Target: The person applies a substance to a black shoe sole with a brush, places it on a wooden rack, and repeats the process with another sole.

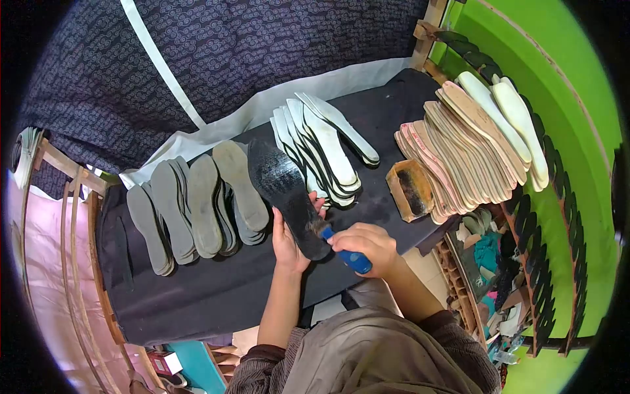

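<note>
My left hand [292,240] is wrapped round the narrow middle of a black shoe sole [279,174], its thumb and fingertips on opposite edges. The sole is tilted over the table, and its wide end has a wet-looking shine. In my right hand [371,246] is a brush [354,260] with a blue handle; its bristles touch the sole near the narrow end. Left of the sole lie grey insoles [205,207] in overlapping stacks. White insoles [328,148] fan out just behind it.
A small open box [410,190], dark inside, stands beside a long row of beige insoles [469,151] at the right. Black soles [528,262] hang on racks along the green wall. Cluttered shelves [492,276] sit below. The table has a black cloth [197,299].
</note>
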### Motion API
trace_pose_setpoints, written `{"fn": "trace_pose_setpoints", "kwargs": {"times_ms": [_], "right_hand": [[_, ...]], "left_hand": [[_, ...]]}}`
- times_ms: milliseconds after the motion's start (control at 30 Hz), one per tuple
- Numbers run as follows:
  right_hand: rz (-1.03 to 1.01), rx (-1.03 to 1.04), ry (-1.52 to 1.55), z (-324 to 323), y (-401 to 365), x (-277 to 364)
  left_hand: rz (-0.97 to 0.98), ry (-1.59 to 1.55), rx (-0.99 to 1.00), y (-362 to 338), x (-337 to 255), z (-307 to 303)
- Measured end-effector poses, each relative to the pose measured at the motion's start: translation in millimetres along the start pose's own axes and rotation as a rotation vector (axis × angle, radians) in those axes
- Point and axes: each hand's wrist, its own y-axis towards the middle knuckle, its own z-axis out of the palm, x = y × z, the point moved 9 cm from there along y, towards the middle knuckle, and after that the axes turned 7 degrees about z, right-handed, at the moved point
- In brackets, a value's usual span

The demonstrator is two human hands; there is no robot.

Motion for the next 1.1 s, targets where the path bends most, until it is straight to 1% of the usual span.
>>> {"fn": "trace_pose_setpoints", "kwargs": {"times_ms": [67,133,233,300,333,400,433,500,533,600,633,700,733,767,800,833,867,967,1033,1100], "right_hand": [[-0.038,-0.087,-0.050,-3,3,1],[-0.041,-0.110,-0.041,-3,2,0],[-0.022,-0.089,-0.040,0,-5,1],[0.041,0.022,0.022,5,-9,2],[0.039,0.023,0.023,3,-9,1],[0.084,-0.042,0.114,-6,-8,-5],[0.119,-0.092,0.088,-9,-8,-11],[0.089,-0.146,0.016,-16,-1,-10],[0.070,-0.167,-0.018,-18,2,-8],[0.049,-0.196,-0.038,-18,5,-7],[0.026,-0.220,-0.057,-19,6,-6],[0.021,-0.206,-0.046,-14,0,-6],[0.015,-0.191,-0.034,-10,-4,-5],[0.072,-0.176,-0.002,-7,-9,-7],[0.073,-0.174,0.001,-5,-13,-5],[0.097,-0.176,0.029,-4,-16,-7],[0.121,-0.178,0.056,-4,-18,-10],[0.100,-0.216,0.007,-13,-13,-8],[0.043,-0.237,-0.041,-15,-11,-5],[0.062,-0.238,-0.026,-14,-13,-5]], "left_hand": [[-0.034,0.006,0.087,-1,7,9],[-0.051,0.005,0.075,-3,8,9],[-0.071,0.018,0.108,-5,8,13],[-0.083,0.001,0.121,-4,10,11],[-0.081,0.001,0.121,-4,10,12],[-0.100,-0.078,0.201,-6,10,23],[-0.107,-0.076,0.202,-7,12,23],[-0.084,0.024,0.060,-5,13,10],[-0.087,0.025,0.063,-4,14,9],[-0.166,-0.041,0.191,-6,19,15],[-0.166,-0.041,0.193,-5,19,11],[-0.112,-0.025,0.106,-1,12,-1],[-0.109,-0.026,0.105,-1,10,1],[-0.057,-0.041,0.129,-2,4,7],[-0.006,-0.056,0.153,-3,-2,13],[0.001,-0.048,0.143,-3,-4,14],[0.003,-0.049,0.142,-2,-3,14],[-0.016,-0.061,0.187,-2,0,11],[-0.111,0.060,0.259,-2,10,6],[-0.101,0.072,0.261,-2,9,6]]}}
